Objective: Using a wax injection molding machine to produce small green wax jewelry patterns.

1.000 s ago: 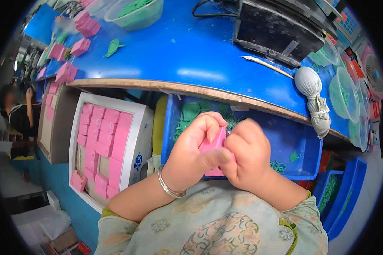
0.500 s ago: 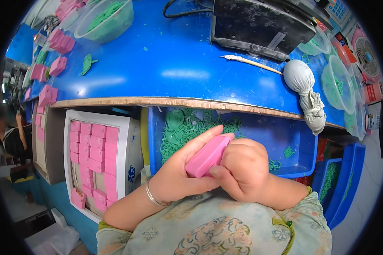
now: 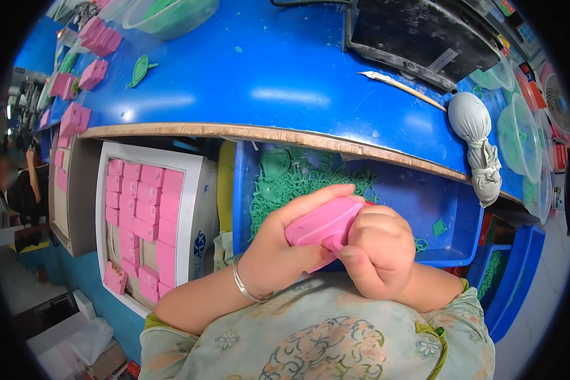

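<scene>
Between my two hands is a pink rubber mold (image 3: 320, 225), bent, with its near side parted along a split. My left hand (image 3: 288, 244), a silver bangle on its wrist, wraps the mold from the left, with the thumb at the gap. My right hand (image 3: 381, 250) is curled and pinches the mold's right edge between thumb and bent fingers. What lies inside the split is mostly hidden by the thumbs. Beneath the hands, a blue tray (image 3: 449, 202) holds a heap of green lacy pieces (image 3: 285, 183).
A white box (image 3: 193, 190) of pink molds stands at left. On the blue table (image 3: 234, 82) are more pink molds (image 3: 94, 75), a green leaf-shaped piece (image 3: 142, 69), a tied cloth pouch (image 3: 472, 120), a pointed tool (image 3: 402, 87) and a black machine (image 3: 418, 38). A person (image 3: 22, 177) sits far left.
The mold has gone from a closed block to bent and partly parted, as my hands pull at its near edge. The whole view has shifted slightly.
</scene>
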`<action>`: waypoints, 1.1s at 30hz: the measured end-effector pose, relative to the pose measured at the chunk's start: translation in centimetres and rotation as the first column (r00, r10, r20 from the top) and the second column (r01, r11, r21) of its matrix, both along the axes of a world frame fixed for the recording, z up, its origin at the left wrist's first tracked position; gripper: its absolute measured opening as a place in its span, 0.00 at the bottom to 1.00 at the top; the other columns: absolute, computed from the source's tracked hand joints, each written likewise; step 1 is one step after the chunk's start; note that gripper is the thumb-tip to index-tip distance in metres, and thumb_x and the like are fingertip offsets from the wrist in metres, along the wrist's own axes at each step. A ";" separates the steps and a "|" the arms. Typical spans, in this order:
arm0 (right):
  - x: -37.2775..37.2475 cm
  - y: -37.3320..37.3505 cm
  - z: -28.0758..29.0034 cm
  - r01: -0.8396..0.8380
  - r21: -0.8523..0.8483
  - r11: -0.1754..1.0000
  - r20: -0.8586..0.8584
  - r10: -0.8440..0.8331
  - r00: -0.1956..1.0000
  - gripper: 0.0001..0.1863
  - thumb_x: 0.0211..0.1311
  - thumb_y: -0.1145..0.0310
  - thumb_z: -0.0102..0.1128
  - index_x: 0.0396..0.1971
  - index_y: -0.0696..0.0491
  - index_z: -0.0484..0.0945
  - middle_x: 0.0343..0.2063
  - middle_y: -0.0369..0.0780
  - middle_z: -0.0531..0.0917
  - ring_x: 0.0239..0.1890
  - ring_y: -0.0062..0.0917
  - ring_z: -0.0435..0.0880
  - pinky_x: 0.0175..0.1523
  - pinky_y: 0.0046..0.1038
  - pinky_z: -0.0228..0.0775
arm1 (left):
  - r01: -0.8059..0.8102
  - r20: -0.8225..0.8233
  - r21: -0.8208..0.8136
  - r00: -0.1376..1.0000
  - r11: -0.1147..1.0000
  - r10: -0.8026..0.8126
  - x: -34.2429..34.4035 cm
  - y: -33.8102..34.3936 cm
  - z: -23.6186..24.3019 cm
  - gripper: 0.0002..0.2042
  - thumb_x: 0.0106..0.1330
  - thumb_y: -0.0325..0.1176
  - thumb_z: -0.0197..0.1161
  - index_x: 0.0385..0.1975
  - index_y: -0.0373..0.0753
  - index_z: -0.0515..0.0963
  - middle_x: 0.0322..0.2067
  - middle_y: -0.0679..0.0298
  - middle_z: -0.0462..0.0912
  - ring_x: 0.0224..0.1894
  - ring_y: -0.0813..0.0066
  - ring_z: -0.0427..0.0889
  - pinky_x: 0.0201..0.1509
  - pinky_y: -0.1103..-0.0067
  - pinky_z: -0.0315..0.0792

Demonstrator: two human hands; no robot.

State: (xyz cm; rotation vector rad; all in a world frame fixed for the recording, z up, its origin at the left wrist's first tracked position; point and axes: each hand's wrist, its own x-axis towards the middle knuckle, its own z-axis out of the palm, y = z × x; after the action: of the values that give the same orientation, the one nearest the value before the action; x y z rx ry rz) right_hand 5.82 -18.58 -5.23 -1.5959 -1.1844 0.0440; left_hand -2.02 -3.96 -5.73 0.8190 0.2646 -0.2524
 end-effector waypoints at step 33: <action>-0.4 0.3 -1.6 0.006 0.315 0.949 -0.841 0.276 0.465 0.16 0.48 0.86 0.41 0.35 0.53 0.56 0.45 0.46 0.69 0.45 0.24 0.70 0.52 0.29 0.63 | -0.316 0.335 0.942 0.869 0.111 -0.364 -0.8 1.1 1.2 0.46 0.46 0.49 0.70 0.62 0.33 0.53 0.37 0.53 0.76 0.36 0.59 0.77 0.38 0.72 0.71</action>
State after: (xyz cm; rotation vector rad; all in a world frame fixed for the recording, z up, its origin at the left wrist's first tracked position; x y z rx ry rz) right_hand 5.39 -18.23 -6.78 -0.9490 -0.4270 0.7154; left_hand -2.81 -2.85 -4.54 2.3069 -0.1670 0.2165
